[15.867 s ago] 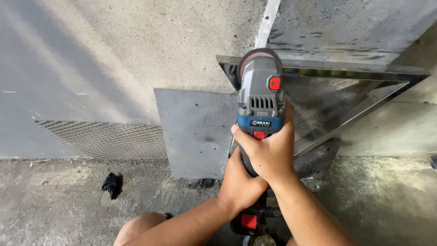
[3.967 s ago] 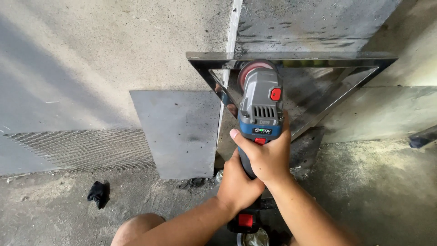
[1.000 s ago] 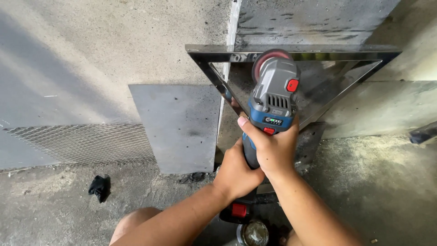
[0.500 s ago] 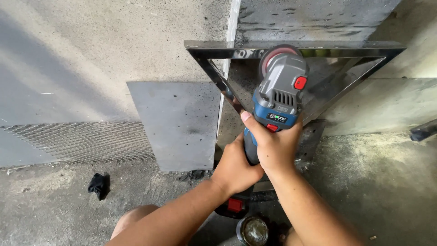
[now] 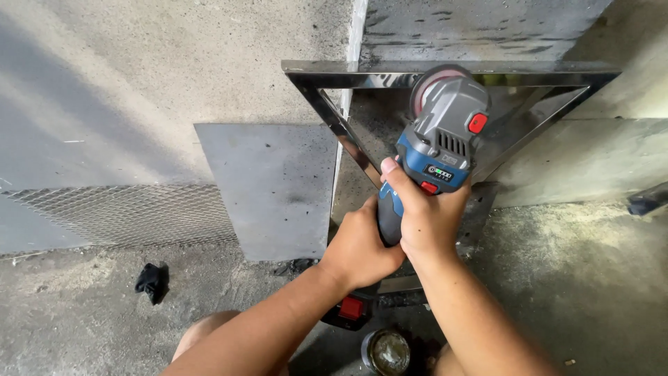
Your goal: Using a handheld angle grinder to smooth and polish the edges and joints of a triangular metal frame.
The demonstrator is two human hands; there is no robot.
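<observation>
Against the concrete wall (image 5: pixel 174 76), centre frame: both hands on one cordless grinder (image 5: pixel 440 150), blue and grey body, red switch on its side.

Right hand (image 5: pixel 426 219) is wrapped around the body just below the blue section, thumb up along the left side, fingers fully closed on it. Left hand (image 5: pixel 360 244) is closed around the handle lower down, touching the right hand. Both arms come in from the bottom edge. Battery end with a red tab (image 5: pixel 350 308) sticks out below the left wrist.

Grinder points up and away, tilted slightly right. Its disc (image 5: pixel 428 80) is reddish and sits at the top rail of a shiny metal frame (image 5: pixel 327 69), right at the upper bar. Can't tell if the disc actually touches the steel.

Frame is triangular, point down, leaning on the wall; top rail horizontal, two side rails converging behind the hands.

Left of the frame: flat grey metal sheet (image 5: pixel 268 188) standing against the wall, its right edge overlapped by the frame. Further left: a strip of wire mesh (image 5: pixel 118 216) along the wall base.

On the floor (image 5: pixel 69 320): small black rag (image 5: pixel 152 282) well left of the hands; a round tin (image 5: pixel 387 351) just below the forearms. Dark object (image 5: pixel 647 200) at the right edge, too cropped to identify.
</observation>
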